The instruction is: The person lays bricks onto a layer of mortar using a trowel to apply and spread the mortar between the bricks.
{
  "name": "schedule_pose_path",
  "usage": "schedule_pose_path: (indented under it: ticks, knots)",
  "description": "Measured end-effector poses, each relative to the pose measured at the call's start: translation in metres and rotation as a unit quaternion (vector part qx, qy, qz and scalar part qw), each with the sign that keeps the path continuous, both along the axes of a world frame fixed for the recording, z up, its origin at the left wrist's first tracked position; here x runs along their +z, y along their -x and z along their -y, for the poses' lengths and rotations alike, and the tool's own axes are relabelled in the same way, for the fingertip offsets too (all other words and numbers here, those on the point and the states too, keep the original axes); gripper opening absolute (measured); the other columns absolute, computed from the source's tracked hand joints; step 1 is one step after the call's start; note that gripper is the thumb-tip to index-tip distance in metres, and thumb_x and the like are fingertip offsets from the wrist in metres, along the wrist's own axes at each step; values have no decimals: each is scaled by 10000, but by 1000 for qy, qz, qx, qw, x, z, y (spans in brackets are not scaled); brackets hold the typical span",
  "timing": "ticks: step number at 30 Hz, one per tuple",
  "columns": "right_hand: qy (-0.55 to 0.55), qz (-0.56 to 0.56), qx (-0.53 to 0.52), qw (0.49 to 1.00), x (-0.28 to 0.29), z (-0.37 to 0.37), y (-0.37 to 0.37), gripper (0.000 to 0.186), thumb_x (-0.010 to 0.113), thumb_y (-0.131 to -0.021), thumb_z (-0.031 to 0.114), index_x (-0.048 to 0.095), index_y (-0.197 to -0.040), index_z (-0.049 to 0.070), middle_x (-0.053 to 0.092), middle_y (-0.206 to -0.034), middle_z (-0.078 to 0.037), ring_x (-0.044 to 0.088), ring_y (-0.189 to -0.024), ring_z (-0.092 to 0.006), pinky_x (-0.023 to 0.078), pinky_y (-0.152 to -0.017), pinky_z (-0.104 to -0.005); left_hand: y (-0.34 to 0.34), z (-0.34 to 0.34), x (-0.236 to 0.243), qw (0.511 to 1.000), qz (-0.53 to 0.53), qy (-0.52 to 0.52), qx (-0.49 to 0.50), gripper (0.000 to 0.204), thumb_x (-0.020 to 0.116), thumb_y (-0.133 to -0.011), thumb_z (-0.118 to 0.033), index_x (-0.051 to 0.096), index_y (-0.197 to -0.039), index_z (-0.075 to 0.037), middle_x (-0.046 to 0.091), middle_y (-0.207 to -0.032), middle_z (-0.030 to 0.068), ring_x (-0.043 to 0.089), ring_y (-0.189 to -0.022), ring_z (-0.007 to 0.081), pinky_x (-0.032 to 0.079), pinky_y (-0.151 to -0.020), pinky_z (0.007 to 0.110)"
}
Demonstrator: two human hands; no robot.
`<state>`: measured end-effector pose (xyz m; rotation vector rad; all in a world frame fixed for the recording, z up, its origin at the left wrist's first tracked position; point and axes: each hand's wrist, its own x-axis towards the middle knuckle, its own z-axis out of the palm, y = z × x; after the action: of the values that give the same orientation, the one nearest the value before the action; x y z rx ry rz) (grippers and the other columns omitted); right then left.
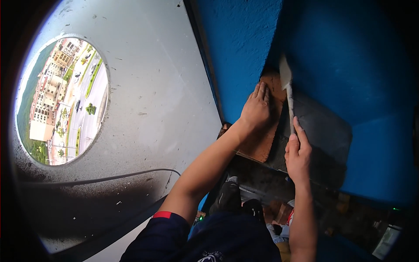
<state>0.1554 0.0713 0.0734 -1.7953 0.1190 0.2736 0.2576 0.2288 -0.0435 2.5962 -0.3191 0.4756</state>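
Note:
A reddish-brown, brick-like slab (273, 124) stands against the corner of the blue wall. My left hand (255, 108) lies on it with the fingers stretched out flat toward its upper end. My right hand (299, 153) is closed round the thin handle of a scraper (286, 74), its forefinger pointing along the handle. The scraper's pale, flat blade is up beside the slab's upper right edge. Whether the blade touches the slab or the wall, I cannot tell.
A dark grey panel (327, 142) sits right of the slab, below a blue wall (345, 74). At left a pale grey, stained wall (152, 87) has a round window (65, 100) onto buildings and a road. A black cable (126, 175) runs along it. Small items lie near my feet.

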Motion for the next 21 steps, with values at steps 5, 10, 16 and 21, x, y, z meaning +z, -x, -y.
schedule_pose_path:
  ticks: [5,10,16,21]
  knots:
    - [-25,-45,-20,998,8,4,0,389,420,-979,195,448,-1365,161,391,-610,44,296,-449,-29,243,-382,-191,-2,-3,4,999,16,-37,9,615,484,-877,-269,351,-1306,151,300,-1395,329,295,-1316,430,237,-1105,407]
    - [13,-12,-33,999,-13,13,8,388,428,-977,199,452,-1363,170,374,-603,51,264,-441,-15,212,-369,-183,4,8,9,1000,-10,-16,6,653,491,-878,-306,338,-1316,153,284,-1405,328,262,-1338,417,218,-1113,401]
    - [389,337,161,842,-33,35,3,384,406,-935,67,429,-1303,-39,475,-1315,-192,465,-1194,-322,353,-1023,-392,-1,4,1,999,3,-28,23,596,415,-911,-284,348,-1315,150,277,-1417,315,258,-1344,406,211,-1113,404]
    - [349,295,169,873,-21,39,-5,354,405,-936,40,455,-1278,-39,494,-1296,-195,476,-1197,-308,365,-1016,-362,5,14,14,993,-58,-66,79,573,361,-884,-261,383,-1322,106,291,-1428,286,275,-1344,391,205,-1098,459]
